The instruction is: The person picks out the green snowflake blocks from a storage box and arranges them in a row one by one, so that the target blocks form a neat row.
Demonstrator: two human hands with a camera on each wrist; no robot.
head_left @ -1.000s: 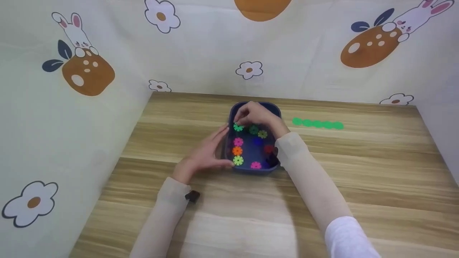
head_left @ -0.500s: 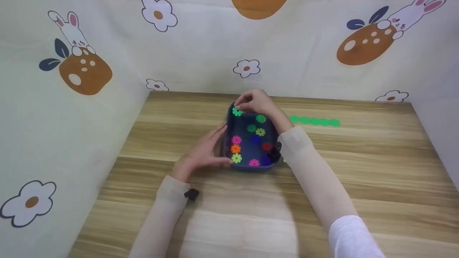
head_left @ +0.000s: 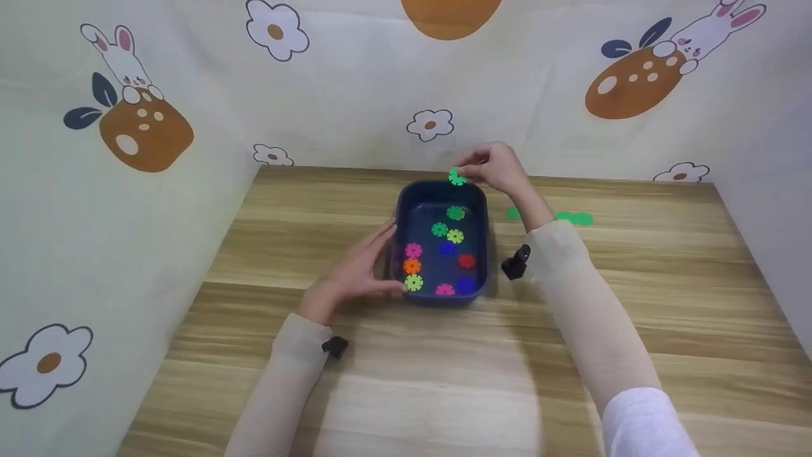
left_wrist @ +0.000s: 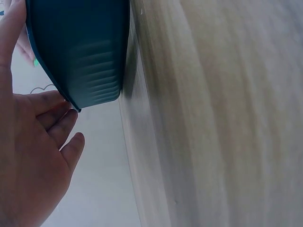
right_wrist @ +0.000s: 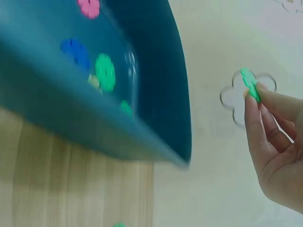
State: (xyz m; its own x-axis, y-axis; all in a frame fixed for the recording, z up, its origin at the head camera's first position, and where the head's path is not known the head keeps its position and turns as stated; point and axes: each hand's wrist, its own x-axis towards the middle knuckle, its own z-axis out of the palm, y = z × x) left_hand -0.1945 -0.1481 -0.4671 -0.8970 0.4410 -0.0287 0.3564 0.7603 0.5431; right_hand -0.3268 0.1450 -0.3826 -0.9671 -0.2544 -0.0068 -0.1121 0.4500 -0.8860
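My right hand [head_left: 500, 170] pinches a green snowflake disc [head_left: 457, 177] between thumb and fingers, above the far right part of a dark blue plastic bin [head_left: 444, 300]. The right wrist view shows this notched disc [right_wrist: 251, 85] nearly edge-on. My left hand [head_left: 352, 270] rests against the bin's left side, fairly straight fingers along the wall and thumb at the near corner. Inside the bin lie several loose discs: green [head_left: 455, 213], pink [head_left: 413, 251], orange [head_left: 412, 266], yellow-green [head_left: 413, 282], red [head_left: 467, 261] and blue [head_left: 448, 247].
On the wooden table [head_left: 647, 285], a row of linked green discs [head_left: 575, 219] lies right of the bin, partly hidden by my right forearm. A pale patterned cloth [head_left: 355, 76] hangs behind and along the sides. Small black devices sit at both wrists.
My right hand has lifted the green disc from the bin's left side, up and then rightward over the far rim. The left hand keeps its place against the bin.
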